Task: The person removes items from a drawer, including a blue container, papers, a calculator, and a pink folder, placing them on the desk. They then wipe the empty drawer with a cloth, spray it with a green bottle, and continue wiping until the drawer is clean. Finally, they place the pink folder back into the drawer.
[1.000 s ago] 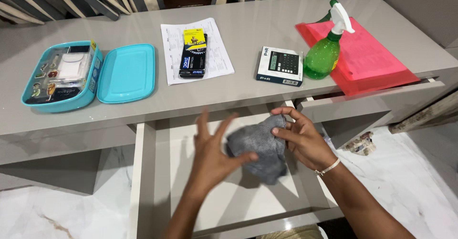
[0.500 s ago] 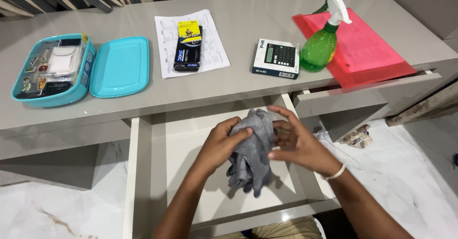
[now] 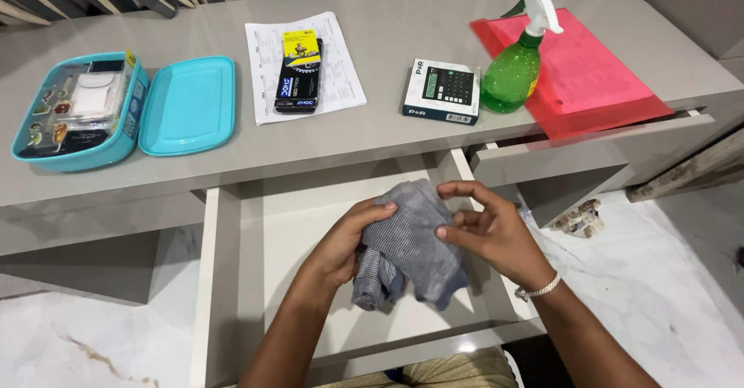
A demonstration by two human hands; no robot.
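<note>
A: Cloth first, from the head view: a grey, finely ribbed cloth (image 3: 411, 241) hangs bunched between both hands, over the open drawer (image 3: 294, 225) of the desk (image 3: 387, 124).

B: How do the hands stand?

A: The left hand (image 3: 341, 244) closes on the cloth's left edge, thumb on top. The right hand (image 3: 492, 233) pinches the right side with curled fingers; a thin bracelet sits on that wrist. The cloth is soft and limp, folded over itself, its lower ends drooping toward the drawer floor without clearly touching it.

B: How far along does the work look?

A: By the look of it, the cloth is gathered but not laid to any surface; the drawer interior appears pale and smooth, with nothing else seen in it.

B: And the desktop?

A: Glossy grey. A green spray bottle (image 3: 515, 66) with a white trigger stands on a flat red folder (image 3: 589, 70). Beside it lies a boxed calculator (image 3: 442, 91). Farther left, a dark packet (image 3: 300, 74) rests on a printed sheet (image 3: 306, 58), then a turquoise case (image 3: 74, 113) with its lid (image 3: 188, 105) off alongside.
</note>
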